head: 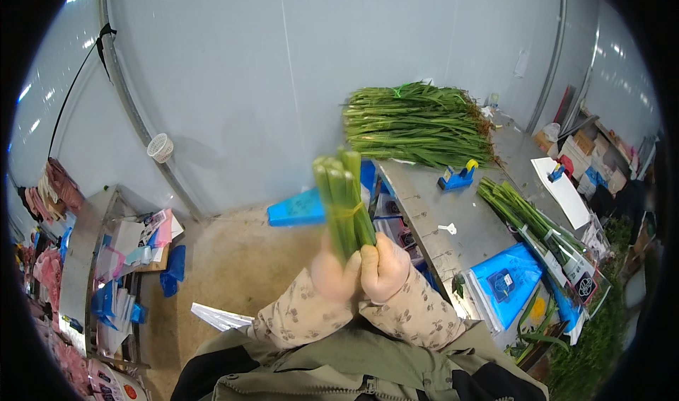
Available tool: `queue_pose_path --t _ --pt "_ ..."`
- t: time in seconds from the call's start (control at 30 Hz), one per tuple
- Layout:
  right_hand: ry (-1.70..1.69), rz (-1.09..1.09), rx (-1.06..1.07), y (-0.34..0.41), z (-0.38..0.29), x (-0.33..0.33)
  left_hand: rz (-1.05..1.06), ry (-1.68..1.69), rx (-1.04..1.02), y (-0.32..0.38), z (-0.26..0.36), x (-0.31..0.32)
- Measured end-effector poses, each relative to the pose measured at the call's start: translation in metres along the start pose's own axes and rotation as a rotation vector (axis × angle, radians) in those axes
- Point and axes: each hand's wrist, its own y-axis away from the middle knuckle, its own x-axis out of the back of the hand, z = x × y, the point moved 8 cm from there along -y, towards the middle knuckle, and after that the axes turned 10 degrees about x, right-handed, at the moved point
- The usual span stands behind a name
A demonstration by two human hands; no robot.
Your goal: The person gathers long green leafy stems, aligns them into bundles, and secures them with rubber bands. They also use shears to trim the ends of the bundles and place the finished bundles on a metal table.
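My left hand [335,273] and my right hand [385,267] hold a bunch of green stems [342,205] upright in front of my chest, with a yellow band around its middle. The bunch and my left hand are blurred. Beyond the bunch, a large pile of long green stems [419,122] lies at the back of the metal table [424,210]. On that table at the right rest more stem bunches [525,215], their lower parts in printed clear sleeves.
A blue tape dispenser [457,178] stands near the pile. Blue printed bags [504,281] lie at the table's near end. A white board [561,191] is at the right. Another metal table [79,263] stands at the left, and a white basket [160,148] hangs on the pole.
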Motion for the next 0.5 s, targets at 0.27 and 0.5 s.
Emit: queue_pose_path --t 0.27,0.5 --pt "0.431 -0.245 0.164 -0.018 -0.012 0.008 -0.114 0.126 0.004 0.001 -0.02 -0.009" --pt "0.316 -0.227 0.264 -0.015 -0.018 0.005 -0.088 0.202 0.04 0.009 -0.032 -0.008"
